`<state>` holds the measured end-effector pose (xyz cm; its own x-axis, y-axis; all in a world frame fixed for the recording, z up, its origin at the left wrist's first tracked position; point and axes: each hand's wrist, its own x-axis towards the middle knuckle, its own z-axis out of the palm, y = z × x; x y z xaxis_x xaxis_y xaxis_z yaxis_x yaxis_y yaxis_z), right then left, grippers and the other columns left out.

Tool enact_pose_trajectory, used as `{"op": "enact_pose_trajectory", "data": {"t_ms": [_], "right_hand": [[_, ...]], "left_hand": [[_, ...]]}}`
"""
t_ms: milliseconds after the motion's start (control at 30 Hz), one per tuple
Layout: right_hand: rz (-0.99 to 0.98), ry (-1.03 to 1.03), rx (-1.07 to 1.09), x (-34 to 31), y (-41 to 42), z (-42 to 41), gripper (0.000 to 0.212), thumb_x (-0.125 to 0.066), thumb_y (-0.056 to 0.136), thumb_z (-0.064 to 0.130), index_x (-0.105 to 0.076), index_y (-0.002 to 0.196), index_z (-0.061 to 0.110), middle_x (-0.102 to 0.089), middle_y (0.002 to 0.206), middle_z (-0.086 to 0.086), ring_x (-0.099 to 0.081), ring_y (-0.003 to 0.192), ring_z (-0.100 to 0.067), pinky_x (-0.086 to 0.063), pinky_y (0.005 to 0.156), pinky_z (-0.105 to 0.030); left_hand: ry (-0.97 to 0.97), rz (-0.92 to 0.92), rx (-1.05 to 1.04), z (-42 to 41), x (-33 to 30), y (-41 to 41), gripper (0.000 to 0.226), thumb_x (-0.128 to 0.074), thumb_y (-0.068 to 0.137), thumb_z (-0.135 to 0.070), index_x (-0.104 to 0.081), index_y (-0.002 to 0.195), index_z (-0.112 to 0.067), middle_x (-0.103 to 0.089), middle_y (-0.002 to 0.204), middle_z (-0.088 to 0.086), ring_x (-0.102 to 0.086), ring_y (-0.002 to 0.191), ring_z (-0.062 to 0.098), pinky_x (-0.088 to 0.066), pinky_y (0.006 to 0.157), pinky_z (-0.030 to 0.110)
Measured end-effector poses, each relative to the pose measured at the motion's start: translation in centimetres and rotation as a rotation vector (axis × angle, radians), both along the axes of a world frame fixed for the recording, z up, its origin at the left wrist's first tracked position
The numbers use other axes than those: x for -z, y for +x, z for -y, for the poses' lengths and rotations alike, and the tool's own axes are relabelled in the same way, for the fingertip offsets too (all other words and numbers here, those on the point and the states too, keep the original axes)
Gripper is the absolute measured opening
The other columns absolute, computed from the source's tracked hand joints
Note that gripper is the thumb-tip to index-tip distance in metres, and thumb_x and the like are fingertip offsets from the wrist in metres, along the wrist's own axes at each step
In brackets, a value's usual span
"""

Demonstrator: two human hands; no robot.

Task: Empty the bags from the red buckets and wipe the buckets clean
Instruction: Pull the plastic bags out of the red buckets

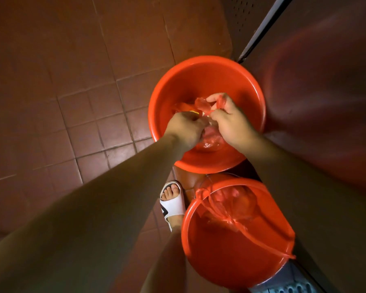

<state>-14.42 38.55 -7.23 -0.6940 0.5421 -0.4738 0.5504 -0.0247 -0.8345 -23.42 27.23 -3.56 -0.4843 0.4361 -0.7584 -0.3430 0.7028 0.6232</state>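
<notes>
The far bucket [207, 81] is round, red plastic, standing upright on the tiled floor, close against the wall on the right. Inside it lies a crumpled, thin red plastic bag [207, 142], translucent and glossy, bunched low toward the bucket's near side; its upper folds are drawn up near the middle. The near bucket [230, 261] is the same red, also upright, just beside the first, their rims almost touching. It holds a tied bag [237, 201], translucent red and knotted, lying against the far wall, with thin red handles trailing over the rim.
</notes>
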Motion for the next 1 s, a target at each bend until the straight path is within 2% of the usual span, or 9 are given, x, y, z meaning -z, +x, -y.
{"op": "enact_pose_trajectory", "data": {"t_ms": [167, 267, 400, 500, 600, 700, 800, 900, 1000], "right_hand": [[0.076, -0.016, -0.102, 0.2, 0.7, 0.9, 0.039, -0.061, 0.067, 0.031, -0.063, 0.102, 0.048, -0.072, 0.093, 0.021, -0.065, 0.086, 0.006, -0.051, 0.079, -0.022], [0.021, 0.005, -0.161, 0.9, 1.0, 2.2, 0.043, -0.068, 0.07, 0.037, -0.065, 0.113, 0.03, -0.072, 0.102, 0.012, -0.067, 0.096, -0.001, -0.053, 0.086, -0.026], [0.012, 0.055, -0.227, 0.9, 0.9, 3.0, 0.032, -0.06, 0.081, 0.054, -0.067, 0.104, 0.031, -0.073, 0.098, 0.012, -0.068, 0.094, 0.0, -0.054, 0.083, -0.026], [0.019, 0.127, -0.238, 0.6, 0.7, 3.0, 0.024, -0.049, 0.088, 0.049, -0.067, 0.097, 0.036, -0.069, 0.083, 0.023, -0.065, 0.082, 0.002, -0.048, 0.073, -0.013], [0.0, 0.067, -0.215, 0.8, 0.7, 3.3, 0.018, -0.049, 0.098, 0.027, -0.066, 0.097, 0.031, -0.066, 0.085, 0.027, -0.06, 0.083, 0.01, -0.039, 0.074, -0.003], [0.011, -0.1, 0.027, 1.3, 1.1, 3.4, 0.023, -0.047, 0.103, 0.018, -0.069, 0.11, 0.02, -0.074, 0.102, 0.008, -0.067, 0.097, -0.001, -0.051, 0.087, -0.02], [0.055, -0.116, 0.223, 1.7, 1.3, 2.8, 0.03, -0.046, 0.106, 0.029, -0.066, 0.124, 0.015, -0.071, 0.112, 0.001, -0.065, 0.093, -0.004, -0.052, 0.089, -0.022], [0.141, -0.006, 0.164, 1.8, 0.3, 1.6, 0.038, -0.043, 0.103, 0.039, -0.061, 0.128, 0.017, -0.068, 0.116, -0.004, -0.063, 0.107, -0.024, -0.047, 0.103, -0.048], [0.108, -0.081, 0.019, 0.3, -1.7, 0.8, 0.041, -0.047, 0.09, 0.039, -0.054, 0.131, 0.036, -0.068, 0.12, 0.001, -0.066, 0.106, -0.026, -0.05, 0.098, -0.055]], "left_hand": [[0.102, 0.11, -0.218, 0.4, -0.9, -0.8, 0.027, -0.065, 0.1, -0.011, -0.07, 0.074, -0.009, -0.061, 0.047, -0.006, -0.054, 0.039, 0.006, -0.04, 0.04, 0.015], [0.166, 0.204, -0.27, 0.6, -1.8, -1.3, 0.028, -0.064, 0.101, -0.008, -0.07, 0.074, -0.01, -0.062, 0.049, -0.006, -0.054, 0.038, 0.005, -0.039, 0.039, 0.014], [0.147, 0.218, -0.266, 0.9, -2.1, -1.8, 0.025, -0.065, 0.1, -0.009, -0.074, 0.077, -0.01, -0.056, 0.051, -0.004, -0.046, 0.041, 0.008, -0.042, 0.046, 0.018], [0.129, 0.242, -0.276, 1.3, -2.1, -1.3, 0.021, -0.064, 0.101, -0.012, -0.075, 0.083, -0.009, -0.056, 0.054, -0.002, -0.047, 0.045, 0.008, -0.042, 0.057, 0.026], [0.115, 0.222, -0.339, 1.3, -2.2, -0.9, 0.024, -0.063, 0.101, -0.01, -0.073, 0.079, -0.008, -0.063, 0.057, 0.002, -0.052, 0.044, 0.01, -0.041, 0.063, 0.031], [0.06, -0.001, -0.243, 1.3, -2.3, -1.4, 0.028, -0.061, 0.098, -0.007, -0.071, 0.072, -0.008, -0.071, 0.063, 0.004, -0.063, 0.047, 0.012, -0.048, 0.051, 0.022], [-0.036, -0.299, 0.08, 2.0, -2.6, -2.1, 0.025, -0.059, 0.096, -0.017, -0.074, 0.079, -0.009, -0.077, 0.076, 0.006, -0.074, 0.073, 0.025, -0.058, 0.068, 0.035], [-0.033, -0.496, 0.293, 2.2, -3.6, -1.6, 0.02, -0.06, 0.097, -0.028, -0.075, 0.089, -0.016, -0.076, 0.081, 0.0, -0.069, 0.082, 0.028, -0.053, 0.074, 0.036], [0.057, -0.645, 0.439, 2.0, -4.1, -1.1, 0.018, -0.064, 0.095, -0.025, -0.08, 0.097, -0.016, -0.073, 0.099, 0.009, -0.065, 0.1, 0.032, -0.047, 0.087, 0.033]]}}
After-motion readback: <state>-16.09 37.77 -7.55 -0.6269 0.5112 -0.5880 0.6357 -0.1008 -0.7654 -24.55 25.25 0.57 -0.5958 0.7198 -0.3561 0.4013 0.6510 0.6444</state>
